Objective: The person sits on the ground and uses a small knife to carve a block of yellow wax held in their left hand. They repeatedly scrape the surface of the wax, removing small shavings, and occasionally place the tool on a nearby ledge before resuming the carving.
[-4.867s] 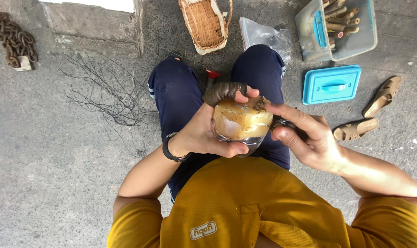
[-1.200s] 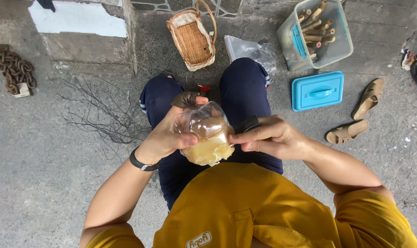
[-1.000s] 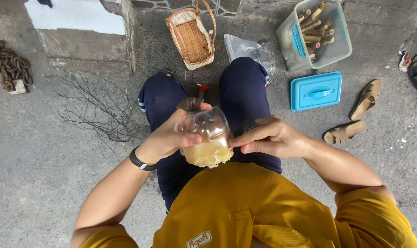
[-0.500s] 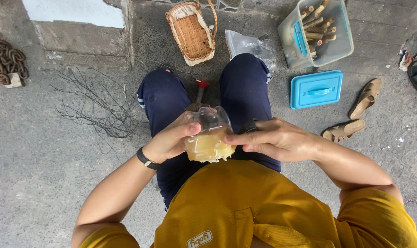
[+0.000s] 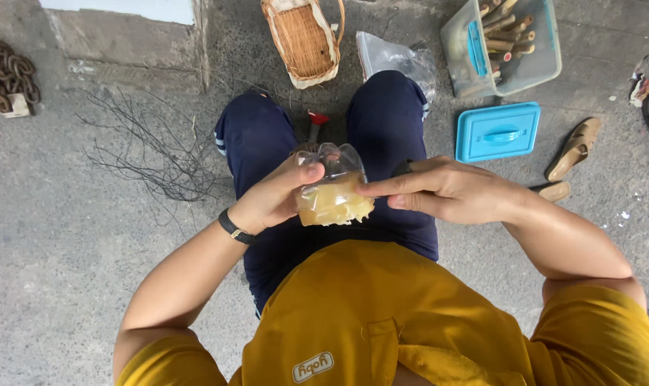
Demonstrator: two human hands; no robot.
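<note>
Both hands [image 5: 274,196] [image 5: 449,189] clasped round clear bottle base [image 5: 333,187], lobed bottom pointing forward.

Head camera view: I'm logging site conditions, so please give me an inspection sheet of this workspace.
Surface: rough grey concrete ground, the person seated on it.
Job's things: clear plastic bottle base with yellowish contents, held over the lap.
Hands: left hand grips the bottle base; right hand holds a dark tool against its side, most of it hidden.
Clutter: wicker basket, clear plastic bag, clear tub of wooden-handled tools, blue lid, red-tipped tool between the knees, sandals.
Cables: nothing seen; a rusty chain and dry twigs lie at left.
Surroundings: concrete step at top.
</note>
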